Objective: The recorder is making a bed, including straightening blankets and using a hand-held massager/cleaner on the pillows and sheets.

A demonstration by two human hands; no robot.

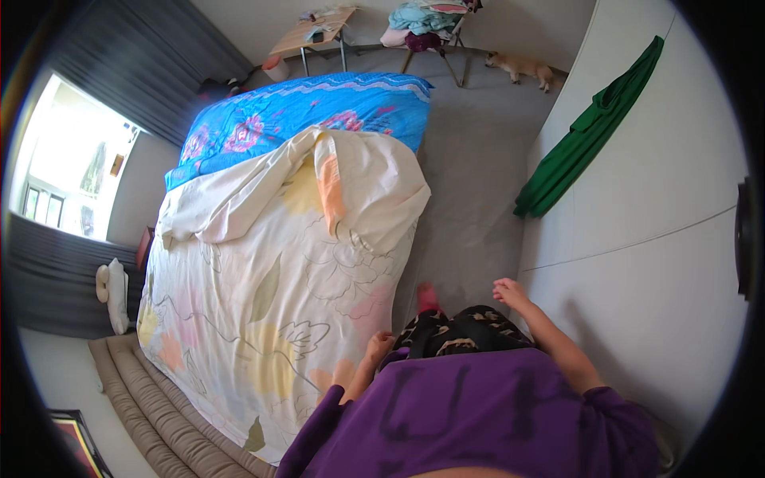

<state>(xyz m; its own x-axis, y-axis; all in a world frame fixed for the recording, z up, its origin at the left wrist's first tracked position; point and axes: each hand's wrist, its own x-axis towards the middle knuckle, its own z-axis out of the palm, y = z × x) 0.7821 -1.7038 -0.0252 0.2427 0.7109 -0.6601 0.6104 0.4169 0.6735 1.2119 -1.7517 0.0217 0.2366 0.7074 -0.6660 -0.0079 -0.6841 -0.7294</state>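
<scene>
My left hand (380, 346) hangs at the near side of the bed, against the edge of a white floral sheet (239, 334); its fingers are curled, and their inner side is hidden. Over the floor near the wardrobe, my right hand (511, 294) is held out with loosely bent fingers and nothing in it. The sheet spreads across the bed, with its far end folded back in a loose heap. Beyond that fold, a blue quilt (269, 122) with pink flowers covers the foot of the bed.
White wardrobe doors (627, 239) line the right side, where a green garment (588, 131) hangs. Grey floor (472, 179) runs between wardrobe and bed. A dog (523, 69) lies at the far wall, near a chair piled with clothes (421, 21). A padded brown headboard (161, 412) borders the bed.
</scene>
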